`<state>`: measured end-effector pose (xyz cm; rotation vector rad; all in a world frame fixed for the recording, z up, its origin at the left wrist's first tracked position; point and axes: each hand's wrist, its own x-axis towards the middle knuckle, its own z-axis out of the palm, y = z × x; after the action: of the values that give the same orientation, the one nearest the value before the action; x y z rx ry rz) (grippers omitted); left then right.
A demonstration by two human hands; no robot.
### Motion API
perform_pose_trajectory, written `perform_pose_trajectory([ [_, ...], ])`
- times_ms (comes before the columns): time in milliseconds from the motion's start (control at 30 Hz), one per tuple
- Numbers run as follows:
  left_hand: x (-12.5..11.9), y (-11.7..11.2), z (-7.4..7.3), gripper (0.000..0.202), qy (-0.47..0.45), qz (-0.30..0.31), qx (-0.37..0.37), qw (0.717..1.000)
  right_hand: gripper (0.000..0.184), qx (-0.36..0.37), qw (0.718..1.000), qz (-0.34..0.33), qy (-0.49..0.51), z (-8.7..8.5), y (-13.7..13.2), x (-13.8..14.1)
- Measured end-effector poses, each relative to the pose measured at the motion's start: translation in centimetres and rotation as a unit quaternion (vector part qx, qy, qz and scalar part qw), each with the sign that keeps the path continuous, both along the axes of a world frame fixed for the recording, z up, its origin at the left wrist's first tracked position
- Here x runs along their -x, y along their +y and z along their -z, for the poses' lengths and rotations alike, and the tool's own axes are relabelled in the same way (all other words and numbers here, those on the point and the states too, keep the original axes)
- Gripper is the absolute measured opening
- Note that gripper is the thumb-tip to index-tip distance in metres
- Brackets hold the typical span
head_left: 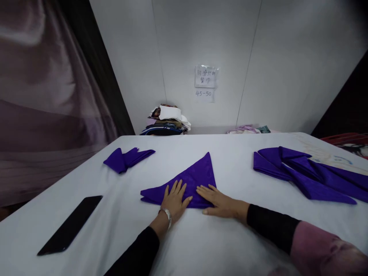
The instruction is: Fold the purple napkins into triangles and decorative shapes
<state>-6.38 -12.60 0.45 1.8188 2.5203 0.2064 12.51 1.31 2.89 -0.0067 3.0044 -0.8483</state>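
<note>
A purple cloth napkin [198,174] folded into a triangle lies on the white table [120,214] in front of me. My left hand [174,201] rests flat on its lower middle part, fingers stretched out and slightly spread. My right hand [218,201] lies flat beside it on the napkin's lower right edge, fingers pointing left. Neither hand grips anything. A silver bracelet sits on my left wrist.
A folded purple napkin [126,158] lies at the back left. Several purple cloths [307,172] are heaped at the right. A black phone [70,225] lies near the left front. A stack of folded fabrics [166,120] and a paper sign [205,76] are by the wall.
</note>
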Motion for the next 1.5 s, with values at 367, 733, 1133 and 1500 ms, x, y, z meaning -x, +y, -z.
perform_pose_trajectory([
  [367,0.3,-0.1,0.3,0.064,0.006,0.006,-0.001,1.0,0.077,-0.082,0.978,0.191,-0.034,0.8,11.0,7.5],
  [733,0.7,-0.3,1.2,0.061,0.026,0.018,-0.021,0.999,0.063,-0.014,0.953,0.299,0.046,2.4,19.9,11.7],
  [1133,0.7,-0.2,1.2,0.062,0.027,0.019,-0.021,0.999,0.055,-0.001,0.957,0.286,0.042,2.0,22.2,10.4],
  [1500,0.8,-0.3,1.4,0.061,0.029,0.024,-0.032,0.999,0.025,-0.087,0.97,0.219,-0.049,1.3,24.2,12.6],
])
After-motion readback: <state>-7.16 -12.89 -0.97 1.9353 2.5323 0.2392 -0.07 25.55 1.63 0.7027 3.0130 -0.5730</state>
